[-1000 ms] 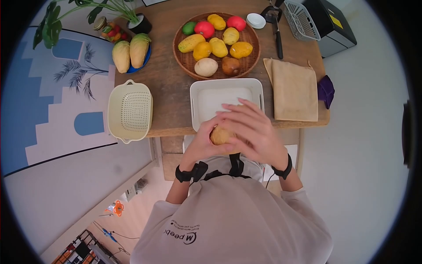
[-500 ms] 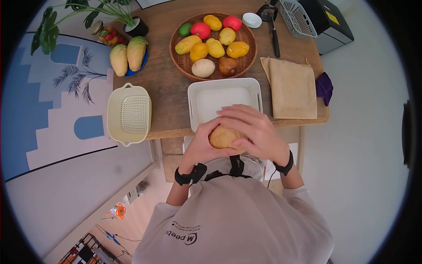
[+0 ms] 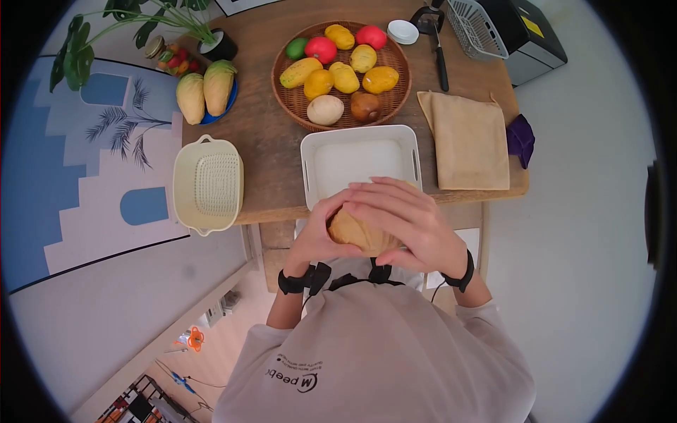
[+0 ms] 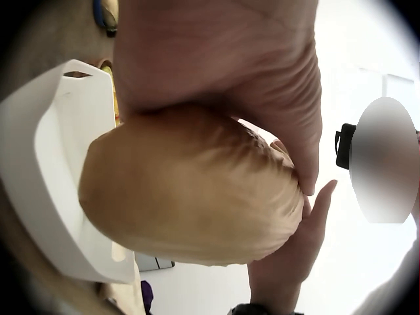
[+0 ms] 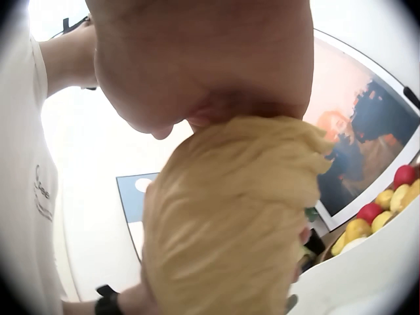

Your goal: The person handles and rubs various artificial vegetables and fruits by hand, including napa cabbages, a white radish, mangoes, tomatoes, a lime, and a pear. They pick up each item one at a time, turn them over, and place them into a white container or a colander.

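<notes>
Both hands hold a rounded tan bundle (image 3: 357, 234) in front of the torso, just past the table's near edge. My left hand (image 3: 315, 231) grips its left side, fingers behind and thumb in front; my right hand (image 3: 421, 227) curves over its right side. In the left wrist view the bundle (image 4: 190, 190) looks smooth at one end and pleated at the other, under the left palm (image 4: 216, 52). From the right wrist, the bundle (image 5: 230, 216) shows wrinkled, cloth-like folds and a loose ruffled edge beneath the right palm (image 5: 203, 52). What it contains is hidden.
A white tray (image 3: 363, 163) lies beyond the hands, with a wicker basket (image 3: 282, 102) of fruit behind it. A cream colander (image 3: 216, 183) stands left. At right are folded tan cloth (image 3: 471, 144), purple cloth (image 3: 520, 141) and a black-handled knife (image 3: 442, 69).
The bundle has turned and more of its surface shows between the hands. The right hand has shifted slightly right and toward the body; the left hand keeps its grip.
</notes>
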A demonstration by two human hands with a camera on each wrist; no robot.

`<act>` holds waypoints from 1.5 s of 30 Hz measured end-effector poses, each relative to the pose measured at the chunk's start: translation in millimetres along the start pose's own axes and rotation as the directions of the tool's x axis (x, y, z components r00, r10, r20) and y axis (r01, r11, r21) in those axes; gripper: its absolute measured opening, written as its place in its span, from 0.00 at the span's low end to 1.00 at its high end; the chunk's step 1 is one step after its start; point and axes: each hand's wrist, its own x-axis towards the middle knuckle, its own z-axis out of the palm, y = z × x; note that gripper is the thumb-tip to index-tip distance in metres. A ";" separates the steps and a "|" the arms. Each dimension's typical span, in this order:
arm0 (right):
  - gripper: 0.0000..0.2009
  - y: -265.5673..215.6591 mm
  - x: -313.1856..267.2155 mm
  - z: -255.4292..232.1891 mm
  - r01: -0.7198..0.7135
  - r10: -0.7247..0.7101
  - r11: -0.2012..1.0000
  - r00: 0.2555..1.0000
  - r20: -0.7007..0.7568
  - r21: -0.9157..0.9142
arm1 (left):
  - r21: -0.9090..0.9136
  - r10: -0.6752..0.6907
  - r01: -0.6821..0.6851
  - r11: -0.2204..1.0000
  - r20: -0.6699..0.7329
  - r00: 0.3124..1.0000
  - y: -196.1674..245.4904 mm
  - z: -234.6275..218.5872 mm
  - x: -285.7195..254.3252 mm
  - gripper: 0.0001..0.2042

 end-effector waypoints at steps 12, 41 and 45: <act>0.34 9.4 1.4 9.5 -0.018 0.023 0.998 0.996 -0.087 0.061 | -0.506 -0.157 0.103 0.856 -0.067 0.985 -46.9 -6.3 -34.4 0.57; 0.29 17.4 10.7 9.6 -0.077 0.082 0.993 0.995 -0.056 0.093 | -0.542 -0.243 0.198 0.817 -0.011 0.970 -34.9 3.1 -34.3 0.53; 0.27 -18.0 15.0 10.5 -0.038 0.040 0.998 0.998 -0.055 0.043 | -0.553 -0.279 0.191 0.811 -0.078 0.957 -22.0 14.9 -30.8 0.53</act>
